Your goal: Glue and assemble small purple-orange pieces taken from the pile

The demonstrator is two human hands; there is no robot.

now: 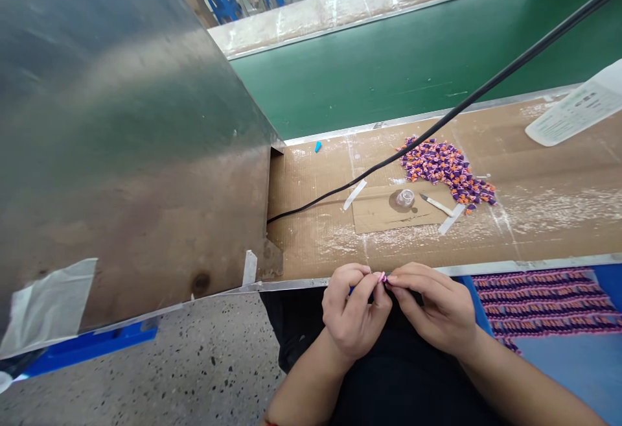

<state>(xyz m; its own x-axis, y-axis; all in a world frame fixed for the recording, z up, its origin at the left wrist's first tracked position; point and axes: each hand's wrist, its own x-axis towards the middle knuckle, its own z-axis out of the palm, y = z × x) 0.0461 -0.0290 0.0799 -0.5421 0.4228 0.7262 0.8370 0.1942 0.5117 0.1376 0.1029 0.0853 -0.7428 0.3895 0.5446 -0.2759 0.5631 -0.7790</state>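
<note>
At the front edge of the bench, my left hand [354,316] is closed, its thumb and index finger pinching a small pink and purple piece [382,277]. A bit of something blue shows between its fingers. My right hand [440,312] is closed as well, with its fingertips on the purple end of the same piece. The fingers cover most of the piece. Beyond my hands lies a heap of small purple, orange and pink pieces [437,163]. Closer in, a small clear cup [405,198] and a white-handled craft knife [437,205] rest on a taped cardboard sheet [374,212].
A black cable [437,126] crosses above the bench. A large metal housing [146,153] stands at the left. At the right are a white bottle [578,108] and a blue tray [558,367] with rows of pink and purple pieces [544,303]. A green belt [389,69] runs behind.
</note>
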